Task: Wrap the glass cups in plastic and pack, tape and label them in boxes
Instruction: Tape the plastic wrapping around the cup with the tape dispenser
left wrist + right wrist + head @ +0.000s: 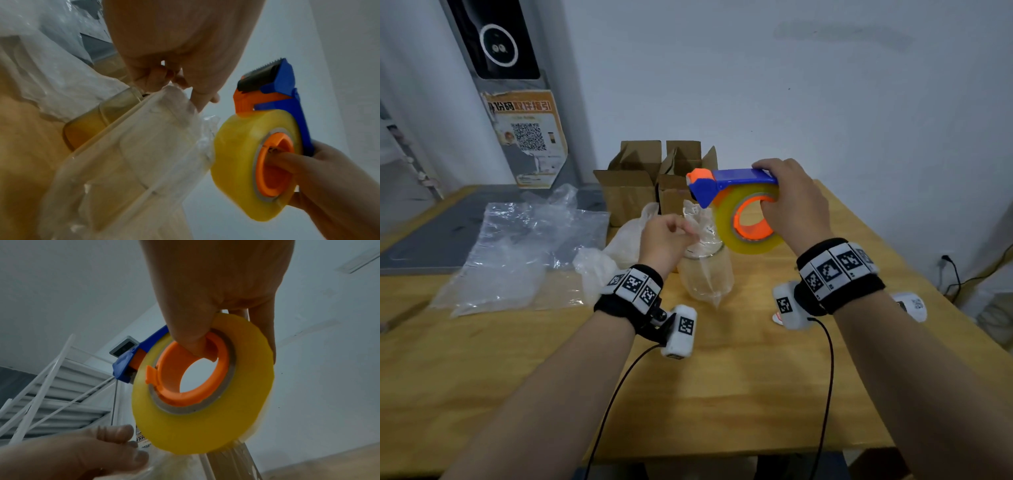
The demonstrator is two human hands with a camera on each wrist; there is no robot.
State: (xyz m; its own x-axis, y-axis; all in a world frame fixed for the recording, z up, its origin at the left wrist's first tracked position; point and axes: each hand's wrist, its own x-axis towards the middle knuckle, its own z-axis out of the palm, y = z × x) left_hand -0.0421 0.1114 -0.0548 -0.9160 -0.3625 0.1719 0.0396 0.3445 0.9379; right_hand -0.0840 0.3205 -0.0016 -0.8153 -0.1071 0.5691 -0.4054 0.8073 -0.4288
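R hand (796, 202) – grips tape dispenser (736, 202), thumb through orange core, held in the air | L hand (666, 240) – fingers pinch bunched plastic atop wrapped glass cup (705, 270) | cup upright on table (722, 394), below dispenser, in front of open boxes (650, 181)

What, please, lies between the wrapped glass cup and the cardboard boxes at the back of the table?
In the head view, the left hand pinching the plastic wrap above the wrapped cup, before the boxes.
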